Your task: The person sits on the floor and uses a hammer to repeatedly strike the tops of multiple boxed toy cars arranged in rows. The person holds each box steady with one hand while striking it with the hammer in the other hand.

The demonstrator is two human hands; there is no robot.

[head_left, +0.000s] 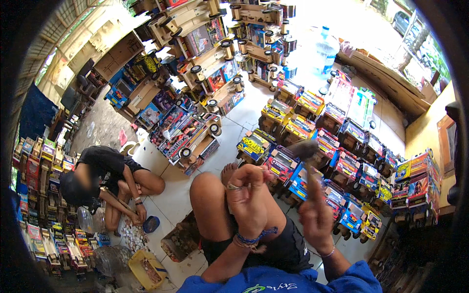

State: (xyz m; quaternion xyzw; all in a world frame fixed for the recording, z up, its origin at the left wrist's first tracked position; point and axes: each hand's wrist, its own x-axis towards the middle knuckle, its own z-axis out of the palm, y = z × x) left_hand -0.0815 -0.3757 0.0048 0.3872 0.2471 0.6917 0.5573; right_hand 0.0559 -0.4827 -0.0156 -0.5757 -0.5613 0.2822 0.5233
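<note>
My right hand [317, 217] is wrapped round the handle of a hammer [304, 149], whose dark head is raised in front of the rows of toy trucks. Over my knees, my left hand [248, 195] is up with thumb and fingers curled into a pinch. Whatever sits in that pinch is too small to name. Beyond both hands stand several colourful wooden toy trucks [279, 166] on the tiled floor, packed side by side. Neither hand touches them, as far as I can see.
Stacked toy trucks [200, 78] rise at the far side. On the left a person [105, 180] sits on the floor near a blue bowl [151, 224]. A yellow tray [146, 271] and a brown box [181, 238] lie by my legs. A large water bottle [325, 51] stands far right.
</note>
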